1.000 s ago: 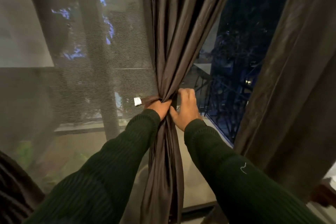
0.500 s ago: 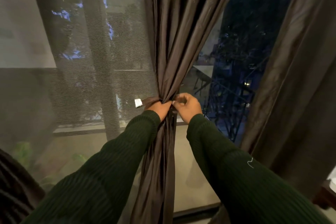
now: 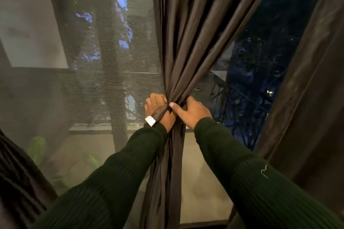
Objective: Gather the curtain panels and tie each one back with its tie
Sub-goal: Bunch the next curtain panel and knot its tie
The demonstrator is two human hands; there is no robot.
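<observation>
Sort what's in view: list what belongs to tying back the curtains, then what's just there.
Part of the job:
gathered curtain panel
tie with white tab
left hand, gripping the bunch
right hand, thumb pressing the tie
loose curtain panel on the right, not yet tied

Just there:
mesh screen
green plants outside

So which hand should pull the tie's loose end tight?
Probably right. The right hand has its thumb at the tie, whose loose end drapes over the left hand gripping the curtain.

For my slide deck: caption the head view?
Both hands cinch the gathered brown curtain panel while its tie drapes over the left wrist.
</observation>
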